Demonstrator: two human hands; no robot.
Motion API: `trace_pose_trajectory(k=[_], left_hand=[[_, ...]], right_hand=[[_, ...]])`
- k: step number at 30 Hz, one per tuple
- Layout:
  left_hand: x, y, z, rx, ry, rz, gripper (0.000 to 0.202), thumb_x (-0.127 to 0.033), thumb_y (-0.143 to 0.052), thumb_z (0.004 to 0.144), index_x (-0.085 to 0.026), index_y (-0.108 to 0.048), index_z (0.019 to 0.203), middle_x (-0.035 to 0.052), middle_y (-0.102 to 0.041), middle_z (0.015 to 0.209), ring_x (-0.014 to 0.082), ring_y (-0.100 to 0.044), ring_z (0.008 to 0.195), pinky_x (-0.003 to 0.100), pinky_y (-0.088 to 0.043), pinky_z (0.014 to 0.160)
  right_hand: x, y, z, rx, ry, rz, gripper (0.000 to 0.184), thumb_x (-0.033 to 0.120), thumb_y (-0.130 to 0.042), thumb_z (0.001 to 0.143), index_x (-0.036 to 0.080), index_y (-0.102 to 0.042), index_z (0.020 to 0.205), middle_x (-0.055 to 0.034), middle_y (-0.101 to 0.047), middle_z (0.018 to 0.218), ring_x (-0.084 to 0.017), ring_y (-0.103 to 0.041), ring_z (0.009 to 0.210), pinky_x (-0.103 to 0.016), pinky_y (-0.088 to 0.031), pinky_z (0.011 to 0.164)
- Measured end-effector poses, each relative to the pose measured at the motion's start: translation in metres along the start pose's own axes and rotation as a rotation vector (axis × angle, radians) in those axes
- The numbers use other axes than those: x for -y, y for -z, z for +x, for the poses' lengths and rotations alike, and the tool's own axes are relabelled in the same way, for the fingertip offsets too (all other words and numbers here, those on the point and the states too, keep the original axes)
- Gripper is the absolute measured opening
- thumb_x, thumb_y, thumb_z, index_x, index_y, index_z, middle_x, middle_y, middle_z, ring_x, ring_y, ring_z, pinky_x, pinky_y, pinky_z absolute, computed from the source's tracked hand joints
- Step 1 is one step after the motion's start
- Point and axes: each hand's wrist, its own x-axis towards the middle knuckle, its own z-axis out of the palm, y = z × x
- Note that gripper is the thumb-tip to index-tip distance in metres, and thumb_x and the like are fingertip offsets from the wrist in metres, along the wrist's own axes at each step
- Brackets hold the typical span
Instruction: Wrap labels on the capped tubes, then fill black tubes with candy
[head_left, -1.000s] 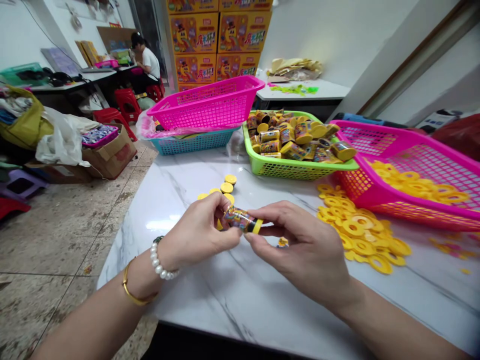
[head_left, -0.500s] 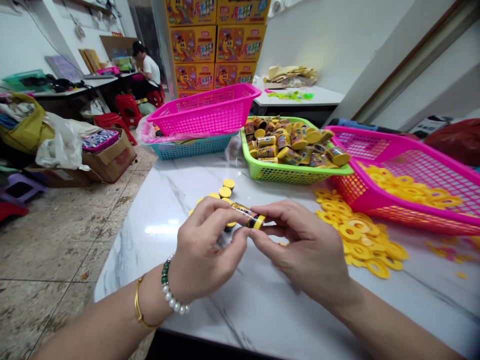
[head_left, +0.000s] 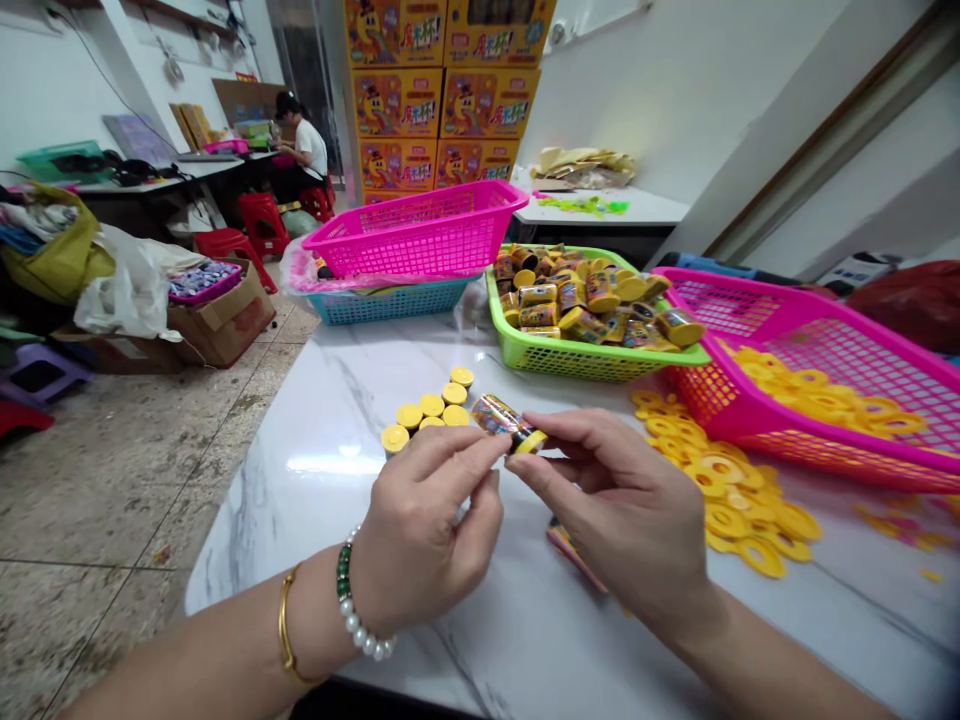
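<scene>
Both hands meet over the white marble table (head_left: 322,480) on a small cylindrical jar (head_left: 504,420) with a colourful printed wrap and a yellow lid. My right hand (head_left: 622,510) pinches its lidded end. My left hand (head_left: 431,515) has thumb and forefinger closed at the jar's near side. Just beyond the hands, several yellow-lidded jars (head_left: 431,408) stand upright on the table. A strip of printed label (head_left: 574,550) lies under my right hand.
A green basket (head_left: 585,352) full of jars sits behind. At the right a pink basket (head_left: 810,420) holds yellow rings, with more rings (head_left: 720,480) spilled on the table. Stacked pink and blue baskets (head_left: 412,240) stand at the back left. A person (head_left: 304,150) sits far off.
My left hand slid down and back along the jar, uncovering the standing jars behind. The jar tilted and shifted slightly right with my right hand.
</scene>
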Motion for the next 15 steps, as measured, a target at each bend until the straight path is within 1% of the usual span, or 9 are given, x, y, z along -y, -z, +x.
trace_pose_trajectory(k=[3,6,9,15], left_hand=[[0.0028,0.0002,-0.0014,0.021,-0.067,0.051,0.034,-0.003,-0.055,0.087,-0.013,-0.068,0.116,0.0116,-0.073,0.105,0.0191,-0.069,0.097,0.035,-0.06,0.089],[0.0035,0.0003,-0.0022,0.024,-0.033,0.088,0.035,-0.004,-0.054,0.087,-0.015,-0.068,0.117,0.0113,-0.074,0.105,0.02,-0.069,0.097,0.037,-0.061,0.089],[0.0007,0.0005,-0.0026,0.02,-0.022,0.07,0.036,-0.003,-0.053,0.086,-0.015,-0.069,0.117,0.0116,-0.074,0.106,0.0198,-0.07,0.097,0.036,-0.061,0.089],[-0.0037,-0.0005,-0.003,0.017,-0.03,0.042,0.04,-0.003,-0.053,0.086,-0.019,-0.068,0.119,0.01,-0.074,0.108,0.0186,-0.07,0.098,0.034,-0.061,0.089]], right_hand=[[0.0019,-0.0017,0.0003,-0.006,0.006,0.003,0.021,0.025,-0.076,0.082,0.021,-0.073,0.102,-0.0048,-0.068,0.095,-0.016,-0.072,0.079,-0.026,-0.068,0.066],[0.0036,-0.0024,-0.0002,-0.036,0.022,-0.021,0.02,0.025,-0.076,0.082,0.022,-0.073,0.102,-0.0044,-0.069,0.094,-0.017,-0.072,0.078,-0.028,-0.068,0.066],[0.0043,-0.002,-0.0014,-0.05,0.046,-0.034,0.022,0.023,-0.076,0.082,0.022,-0.073,0.103,-0.0042,-0.069,0.096,-0.017,-0.072,0.079,-0.029,-0.069,0.068],[0.0045,-0.0016,-0.0027,-0.047,0.025,-0.039,0.021,0.024,-0.075,0.084,0.022,-0.071,0.104,-0.0046,-0.068,0.098,-0.018,-0.073,0.078,-0.032,-0.069,0.067]])
